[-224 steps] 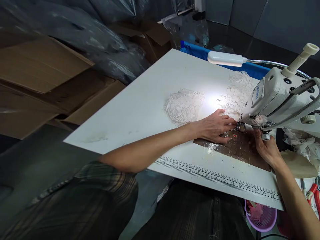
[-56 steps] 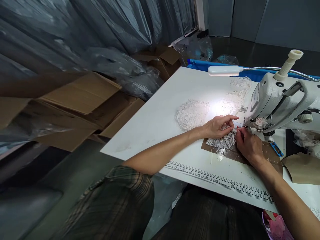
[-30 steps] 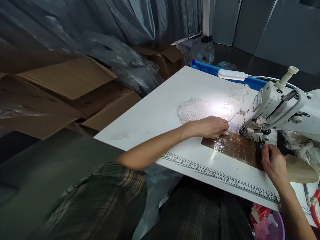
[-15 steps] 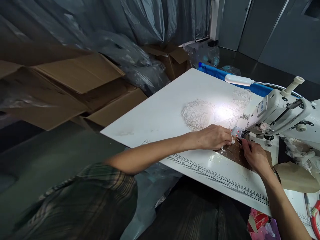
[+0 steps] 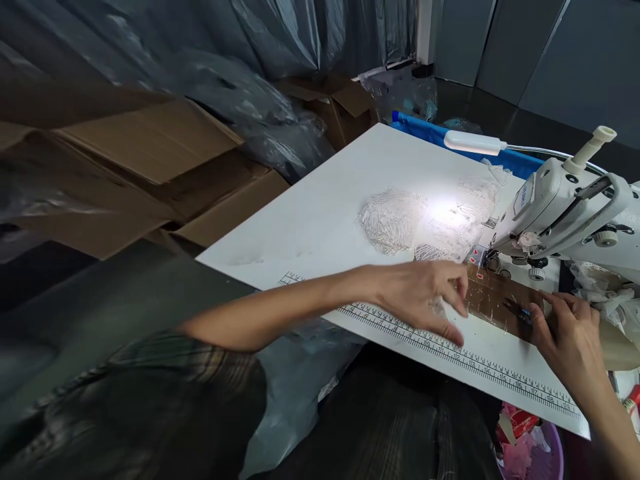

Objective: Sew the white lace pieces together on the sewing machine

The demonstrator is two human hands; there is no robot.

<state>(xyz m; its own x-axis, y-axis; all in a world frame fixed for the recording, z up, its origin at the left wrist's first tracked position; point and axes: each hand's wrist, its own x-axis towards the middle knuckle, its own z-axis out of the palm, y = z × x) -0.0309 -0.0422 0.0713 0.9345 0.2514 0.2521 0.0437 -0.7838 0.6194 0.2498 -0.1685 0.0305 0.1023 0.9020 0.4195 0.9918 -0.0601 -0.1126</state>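
Note:
My left hand (image 5: 433,293) hovers over the white table, thumb and fingers spread apart. A small pale scrap shows by its palm; I cannot tell whether it touches the skin. Small thread snips (image 5: 520,312) with dark blades and a blue part lie on a brown plate (image 5: 490,300). Beside their handle end is my right hand (image 5: 570,333), palm down, its fingers apart and the thumb at the snips. White lace pieces (image 5: 393,220) rest behind my left hand, and more lace reaches toward the needle area of the white sewing machine (image 5: 550,207).
A ruler strip (image 5: 440,350) runs along the table's near edge. A white lamp (image 5: 475,143) lights the lace. Cardboard boxes (image 5: 150,147) stand at the left, and a purple basket (image 5: 553,453) with scraps is below the table. Brown paper (image 5: 617,343) lies right of my right hand.
My hands have moved apart from the needle area. The left has opened and come nearer; the right has gone rightward with the snips, which now lie on the brown plate. Lace has shifted farther back.

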